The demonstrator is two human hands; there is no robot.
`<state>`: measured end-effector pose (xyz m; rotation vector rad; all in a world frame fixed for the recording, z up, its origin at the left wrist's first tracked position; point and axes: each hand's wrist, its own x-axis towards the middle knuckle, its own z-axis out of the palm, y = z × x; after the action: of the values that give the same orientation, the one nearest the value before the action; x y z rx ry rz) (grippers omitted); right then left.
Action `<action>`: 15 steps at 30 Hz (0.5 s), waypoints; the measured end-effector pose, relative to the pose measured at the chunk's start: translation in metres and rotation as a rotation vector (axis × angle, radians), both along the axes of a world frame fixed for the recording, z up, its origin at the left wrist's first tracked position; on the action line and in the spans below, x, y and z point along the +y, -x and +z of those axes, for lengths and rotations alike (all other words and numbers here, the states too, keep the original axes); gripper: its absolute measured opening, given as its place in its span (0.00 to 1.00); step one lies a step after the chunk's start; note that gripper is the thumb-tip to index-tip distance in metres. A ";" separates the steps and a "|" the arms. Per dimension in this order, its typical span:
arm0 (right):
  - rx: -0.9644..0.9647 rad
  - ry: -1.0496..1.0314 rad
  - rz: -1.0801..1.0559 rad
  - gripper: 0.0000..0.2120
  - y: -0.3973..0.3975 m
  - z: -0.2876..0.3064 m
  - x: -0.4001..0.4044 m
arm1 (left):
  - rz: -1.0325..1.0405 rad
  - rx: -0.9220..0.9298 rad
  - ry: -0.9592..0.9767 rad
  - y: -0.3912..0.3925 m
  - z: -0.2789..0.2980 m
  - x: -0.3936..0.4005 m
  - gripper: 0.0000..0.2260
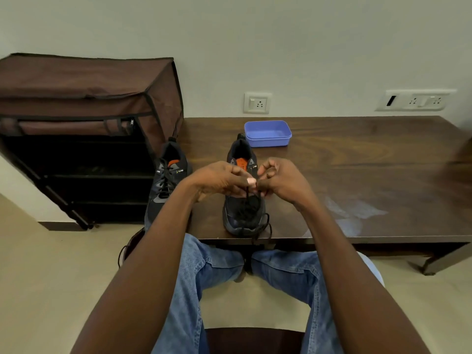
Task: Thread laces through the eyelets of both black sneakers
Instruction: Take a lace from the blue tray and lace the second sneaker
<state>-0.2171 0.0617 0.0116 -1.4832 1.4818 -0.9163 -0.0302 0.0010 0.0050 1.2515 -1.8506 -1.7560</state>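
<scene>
We pinch the black lace (247, 194) with both our left hand (217, 178) and right hand (281, 180) above the right sneaker (244, 215), near the blue tub (267, 133); the laced sneaker (164, 190) stands farther left of it.

black sneakers (244, 208), orange inside | laces (249, 200) black | table (357, 154) dark brown woodgrain | tub (267, 133) blue-violet | rack cover (84, 85) brown, black trim | jeans (204, 277) light blue
</scene>
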 end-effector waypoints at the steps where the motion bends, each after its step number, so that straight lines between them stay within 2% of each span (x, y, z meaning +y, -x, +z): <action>1: 0.024 0.015 0.008 0.09 0.000 0.000 0.000 | -0.020 -0.008 0.006 -0.001 -0.002 0.000 0.14; 4: -0.049 -0.017 0.077 0.05 -0.004 -0.001 0.002 | -0.026 0.004 0.049 -0.002 -0.003 -0.001 0.12; 8: -0.473 -0.092 -0.035 0.05 0.002 0.002 0.001 | 0.047 0.126 -0.009 -0.011 0.001 -0.001 0.01; 10: -0.639 -0.123 -0.123 0.05 0.014 0.004 -0.001 | 0.243 0.256 -0.066 -0.013 0.001 -0.003 0.04; 11: -0.626 -0.124 -0.206 0.06 0.020 0.002 -0.003 | 0.394 0.332 -0.096 -0.014 -0.001 -0.006 0.05; 12: -0.509 -0.111 -0.313 0.06 0.025 0.001 -0.004 | 0.533 0.380 -0.107 -0.014 -0.002 -0.009 0.05; 13: -0.284 -0.084 -0.426 0.07 0.029 -0.003 -0.005 | 0.625 0.382 -0.108 -0.015 -0.004 -0.013 0.05; 15: 0.259 0.015 -0.586 0.07 0.036 -0.014 -0.008 | 0.623 0.263 -0.097 -0.018 -0.008 -0.017 0.03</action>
<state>-0.2534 0.0538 -0.0020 -1.2241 2.1691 -1.0967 -0.0125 -0.0162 -0.0030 1.3605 -1.0818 -1.5680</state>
